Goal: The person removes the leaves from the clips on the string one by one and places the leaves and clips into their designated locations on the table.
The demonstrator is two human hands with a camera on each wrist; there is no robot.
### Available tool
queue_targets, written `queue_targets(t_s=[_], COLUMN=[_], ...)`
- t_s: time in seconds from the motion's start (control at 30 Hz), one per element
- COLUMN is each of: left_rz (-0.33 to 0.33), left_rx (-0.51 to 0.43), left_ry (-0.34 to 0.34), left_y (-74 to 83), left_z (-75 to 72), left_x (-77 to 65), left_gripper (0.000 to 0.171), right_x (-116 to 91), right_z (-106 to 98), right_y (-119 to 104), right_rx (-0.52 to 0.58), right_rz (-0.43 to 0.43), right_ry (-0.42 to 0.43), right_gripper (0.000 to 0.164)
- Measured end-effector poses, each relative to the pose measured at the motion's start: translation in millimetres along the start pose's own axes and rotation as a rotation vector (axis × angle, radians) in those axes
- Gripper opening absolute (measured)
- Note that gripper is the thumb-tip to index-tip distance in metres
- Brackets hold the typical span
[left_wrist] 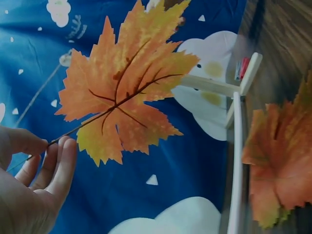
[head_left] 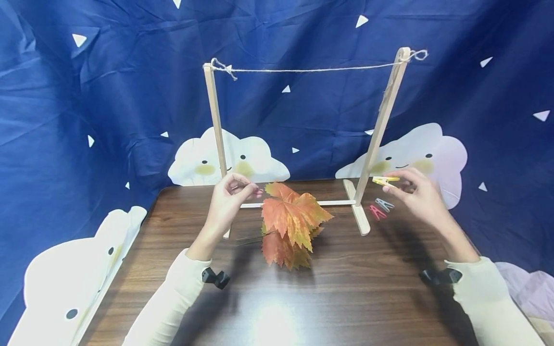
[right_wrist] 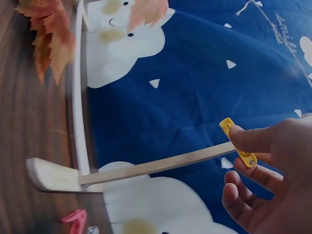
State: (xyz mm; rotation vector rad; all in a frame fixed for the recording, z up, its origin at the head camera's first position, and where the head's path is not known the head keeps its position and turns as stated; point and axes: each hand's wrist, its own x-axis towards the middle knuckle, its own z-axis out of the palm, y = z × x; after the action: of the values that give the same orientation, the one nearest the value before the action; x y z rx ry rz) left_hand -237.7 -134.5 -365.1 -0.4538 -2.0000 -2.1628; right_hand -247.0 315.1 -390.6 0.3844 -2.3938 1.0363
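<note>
My left hand (head_left: pixel 231 198) pinches the thin stem of an orange and yellow maple leaf (left_wrist: pixel 122 92) between thumb and fingers, holding it up over the table. In the head view this leaf (head_left: pixel 294 211) overlaps more leaves (head_left: pixel 281 250) lying on the wood below. On the other side, my right hand (head_left: pixel 417 192) pinches a yellow clothespin (right_wrist: pixel 238 142) between thumb and forefinger, close beside the stand's right post. A string (head_left: pixel 303 70) runs between the tops of the wooden stand's two posts (head_left: pixel 381 125), above both hands.
A red clothespin (head_left: pixel 377 212) and a grey-blue clothespin (head_left: pixel 384 204) lie on the brown table (head_left: pixel 346 298), right of the stand's foot (head_left: pixel 361 221). A white crossbar (head_left: pixel 337 203) joins the posts low down. Behind hangs a blue cloth (head_left: pixel 303 120) printed with clouds.
</note>
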Motion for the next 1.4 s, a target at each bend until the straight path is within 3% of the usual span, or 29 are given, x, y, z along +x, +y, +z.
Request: queue_targets(t_s=[0.3,0.8,1.03,1.4], left_rz=[-0.039,-0.158,-0.214,-0.285], left_rx=[-0.142,-0.293,-0.323,-0.294], left_ry=[0.03,0.121,0.132,0.119], left_y=[-31.4,-85.0,-105.8,-131.0], left_z=[-5.2,-9.0,-8.7,-16.0], left_x=[-14.4,-35.4,-46.1,-61.7], left_gripper=[0.014,0.019,0.022,0.021], right_x=[-21,-48,-55,-61], right_z=[12,31,35,36], right_y=[37,89,102,108], right_rx=[-0.163,-0.229,-0.233,-0.229], right_rz=[0.087,0.188,0.241,0.298], right_ry=[-0.028,-0.091,-0.123,-0.141], right_gripper=[0.031,0.031,0.032,0.033])
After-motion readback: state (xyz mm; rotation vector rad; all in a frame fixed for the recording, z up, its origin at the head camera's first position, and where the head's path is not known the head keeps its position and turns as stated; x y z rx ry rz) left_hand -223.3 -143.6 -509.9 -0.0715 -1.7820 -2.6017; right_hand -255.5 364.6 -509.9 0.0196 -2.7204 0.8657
